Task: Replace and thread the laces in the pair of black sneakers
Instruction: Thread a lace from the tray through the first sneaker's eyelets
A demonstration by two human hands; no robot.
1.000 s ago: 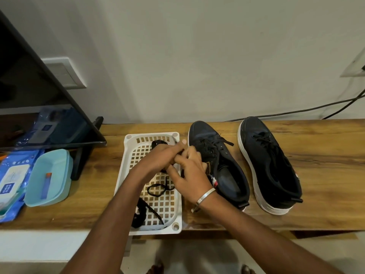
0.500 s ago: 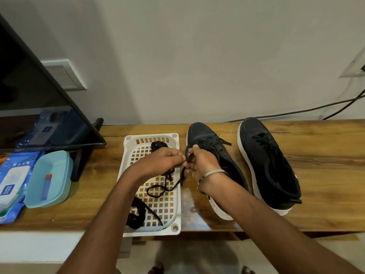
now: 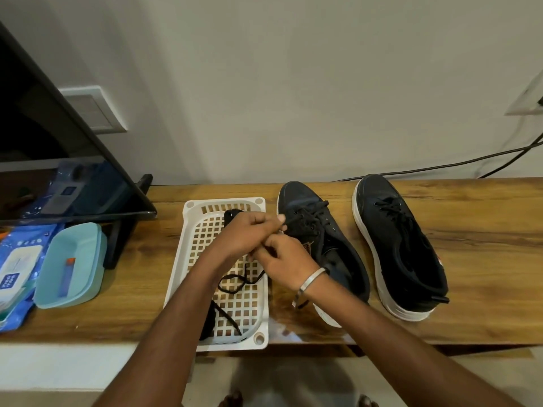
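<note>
Two black sneakers with white soles stand on the wooden shelf. The left sneaker (image 3: 317,230) lies beside a white basket (image 3: 191,230); the right sneaker (image 3: 402,242) is further right, laced. My left hand (image 3: 249,233) and my right hand (image 3: 285,259) meet at the left sneaker's near side, above the basket's right edge. Both pinch a black lace (image 3: 235,282) whose loop hangs down onto the basket floor. Another black lace bundle (image 3: 210,321) lies at the basket's near end. My right wrist hides part of the left sneaker's opening.
A dark TV screen (image 3: 44,142) leans at the left on its stand. A light blue plastic box (image 3: 70,265) and a blue wipes pack (image 3: 14,274) sit below it. Black cables (image 3: 440,165) run along the wall behind the shoes.
My hands stayed together at the left sneaker's side, shifting slightly. My right hand has drawn back toward me, and the lace loop still hangs in the basket.
</note>
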